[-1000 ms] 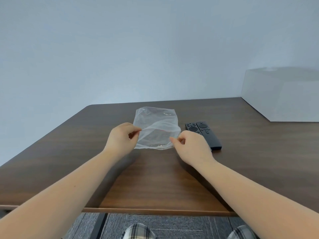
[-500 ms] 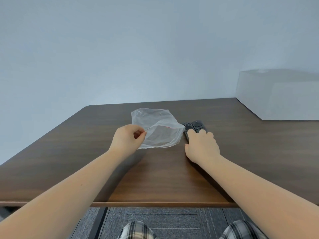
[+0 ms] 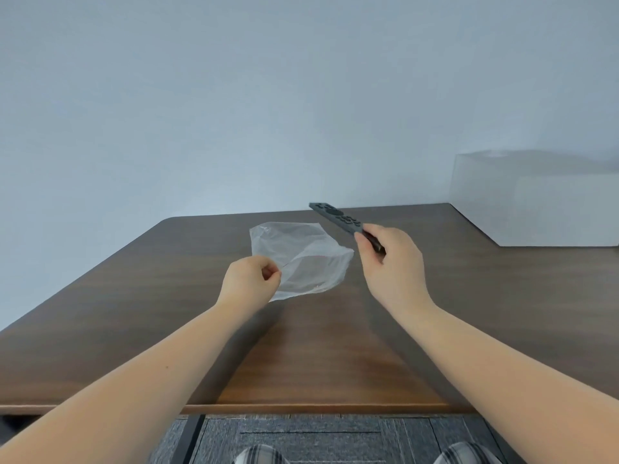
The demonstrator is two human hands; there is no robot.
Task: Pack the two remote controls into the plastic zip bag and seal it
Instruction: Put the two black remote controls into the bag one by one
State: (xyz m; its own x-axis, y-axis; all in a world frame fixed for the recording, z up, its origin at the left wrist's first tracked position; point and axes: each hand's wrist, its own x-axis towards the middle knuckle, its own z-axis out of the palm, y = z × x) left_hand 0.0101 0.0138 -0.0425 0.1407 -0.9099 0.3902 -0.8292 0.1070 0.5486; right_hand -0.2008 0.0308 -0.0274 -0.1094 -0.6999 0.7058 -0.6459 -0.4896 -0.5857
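Note:
A clear plastic zip bag (image 3: 301,259) lies on the dark wooden table (image 3: 167,313), its near edge raised. My left hand (image 3: 249,284) pinches that edge at the bag's near left corner, and the mouth gapes toward the right. My right hand (image 3: 392,262) grips the near end of a dark remote control (image 3: 335,217) and holds it in the air above the table, just right of the bag, with the button face up and the far end pointing up and left. I cannot make out a second remote; the hand covers the spot where the pair lay.
A white box (image 3: 542,212) stands at the table's back right, against the plain wall. The table's front edge (image 3: 301,408) runs just above my knees, with grey carpet below.
My right hand let go of the bag, moved right onto the remotes and lifted a remote off the table. My left hand kept its pinch on the bag's edge.

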